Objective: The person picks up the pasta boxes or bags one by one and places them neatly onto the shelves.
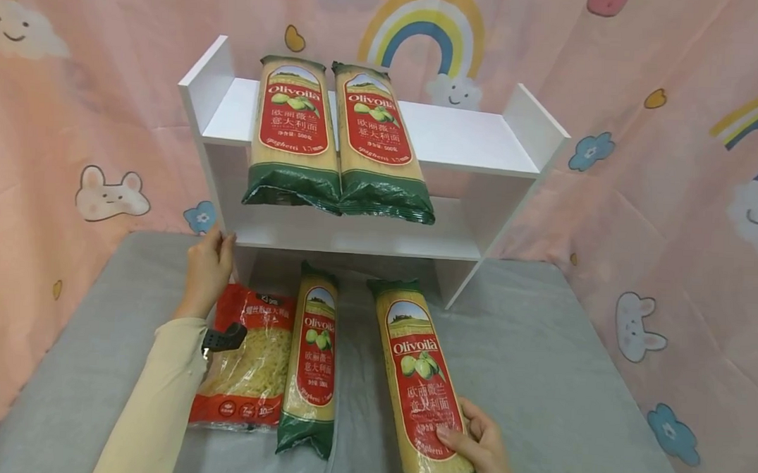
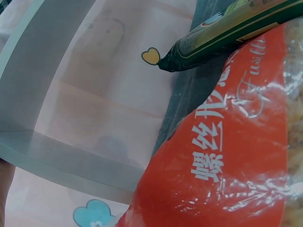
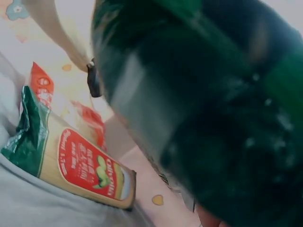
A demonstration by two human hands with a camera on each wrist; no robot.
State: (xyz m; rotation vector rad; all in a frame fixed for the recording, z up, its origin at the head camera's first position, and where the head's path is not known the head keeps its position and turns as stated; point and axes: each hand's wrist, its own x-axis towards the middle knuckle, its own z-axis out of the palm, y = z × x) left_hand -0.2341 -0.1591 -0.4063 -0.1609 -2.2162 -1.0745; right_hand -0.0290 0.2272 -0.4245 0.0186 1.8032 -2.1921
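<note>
My right hand (image 1: 481,445) grips a pack of spaghetti (image 1: 420,379) near its lower end, thumb on the front and fingers at its right edge. The pack is tilted; its green end (image 3: 189,94) fills much of the right wrist view. With curled fingers my left hand (image 1: 207,268) holds the left side panel of a white shelf (image 1: 353,235). Below that hand stands a red bag of fusilli (image 1: 249,358), close up in the left wrist view. Beside the bag is another spaghetti pack (image 1: 310,364). Two more, a left pack (image 1: 295,120) and a right pack (image 1: 380,134), lean on the top shelf.
The shelf's right side panel (image 1: 536,130) rises above the top board. A grey cloth (image 1: 569,386) covers the surface under the shelf. Behind hangs a pink curtain (image 1: 642,170) with cartoon prints. A dark band (image 1: 225,337) sits on my left wrist.
</note>
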